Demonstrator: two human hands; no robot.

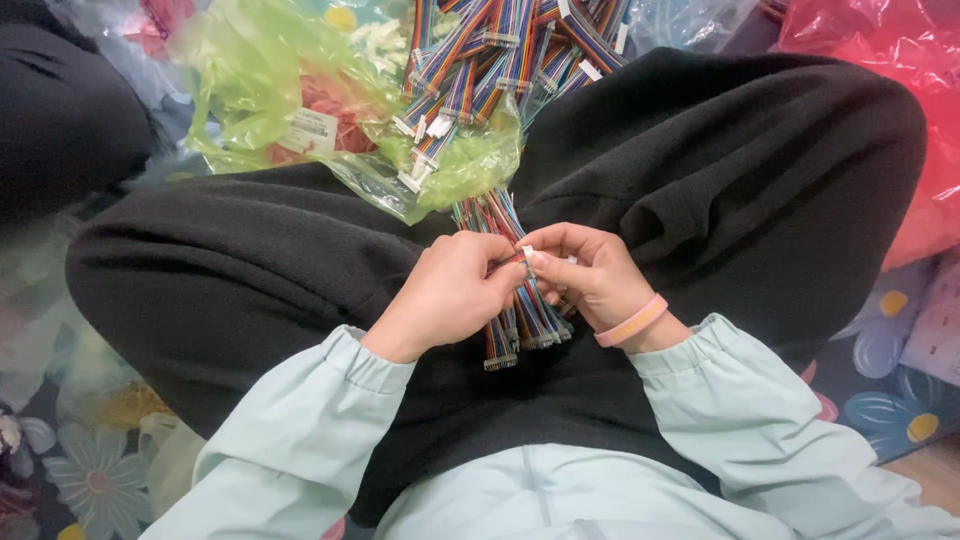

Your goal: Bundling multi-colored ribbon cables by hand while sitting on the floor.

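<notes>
Hands meet over our lap in the head view: our left hand (452,290) and right hand (585,275) both pinch a bundle of rainbow ribbon cables (520,310), steadying it against black trousers (250,270). More cables (500,50) spill from a green plastic bag (260,80) just beyond.

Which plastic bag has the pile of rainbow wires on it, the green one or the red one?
The green bag, above the person's lap. A loose pile of rainbow wires lies on it. The red bag at the right has none showing.
</notes>
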